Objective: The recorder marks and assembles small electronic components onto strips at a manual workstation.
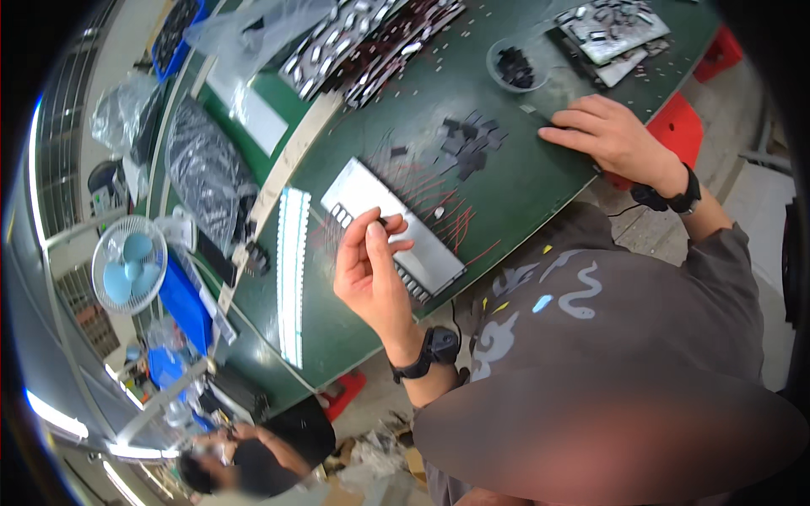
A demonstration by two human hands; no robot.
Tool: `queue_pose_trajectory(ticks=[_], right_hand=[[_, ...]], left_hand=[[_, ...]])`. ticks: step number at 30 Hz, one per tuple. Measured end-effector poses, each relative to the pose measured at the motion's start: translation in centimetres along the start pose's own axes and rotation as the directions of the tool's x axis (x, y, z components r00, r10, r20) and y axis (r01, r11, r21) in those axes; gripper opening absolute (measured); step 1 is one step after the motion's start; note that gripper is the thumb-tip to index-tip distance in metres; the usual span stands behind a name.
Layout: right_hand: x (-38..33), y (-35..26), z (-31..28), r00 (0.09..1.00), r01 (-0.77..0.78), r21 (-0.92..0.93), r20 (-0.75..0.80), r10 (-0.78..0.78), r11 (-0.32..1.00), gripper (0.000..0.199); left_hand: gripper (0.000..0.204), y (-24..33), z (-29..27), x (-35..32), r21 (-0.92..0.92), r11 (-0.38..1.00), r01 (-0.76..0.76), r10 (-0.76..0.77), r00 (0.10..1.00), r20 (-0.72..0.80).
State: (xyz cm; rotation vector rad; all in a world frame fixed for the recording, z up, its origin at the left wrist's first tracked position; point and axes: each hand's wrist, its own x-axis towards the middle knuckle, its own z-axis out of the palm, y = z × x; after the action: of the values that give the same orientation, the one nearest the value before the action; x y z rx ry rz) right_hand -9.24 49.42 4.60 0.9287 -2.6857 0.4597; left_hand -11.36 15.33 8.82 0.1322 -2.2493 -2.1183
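Observation:
My left hand (371, 274) is raised over a white and silver panel (401, 226) lined with small black parts along one edge. Its thumb and index finger pinch a small black piece (382, 222), mostly hidden by the fingers. To the right, my right hand (603, 139) lies low over the green table (515, 181), fingers stretched out. A thin tool with a pale tip (529, 110) sticks out beyond these fingers; the rest is largely covered. Black flat pieces (472, 145) lie in a loose pile between the hands. Thin red wires (460, 228) spread from the panel.
A clear tub (516, 67) of black pieces stands at the back, beside stacked panels (614, 32). More parts lie on strips (359, 51) at the far left. A lit white strip (293, 274), a wooden bar (295, 156) and a fan (129, 266) are left. Another person (253, 460) sits lower left.

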Motion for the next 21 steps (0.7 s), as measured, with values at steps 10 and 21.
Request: queue_pose_trajectory(ticks=[10,21], right_hand=[[-1.5,0.2,-0.3,0.965,-0.253,0.049,-0.050,0.256,0.966,0.040],[0.6,-1.2,-8.2,0.801,-0.500,0.543,-0.007,0.598,0.675,0.038]], left_hand=[[0.017,0.4,3.0,0.2,0.237,0.968,-0.079,0.024,0.974,0.227],[0.019,0.1,2.5,0.8,0.251,0.964,-0.082,0.011,0.962,0.274]])
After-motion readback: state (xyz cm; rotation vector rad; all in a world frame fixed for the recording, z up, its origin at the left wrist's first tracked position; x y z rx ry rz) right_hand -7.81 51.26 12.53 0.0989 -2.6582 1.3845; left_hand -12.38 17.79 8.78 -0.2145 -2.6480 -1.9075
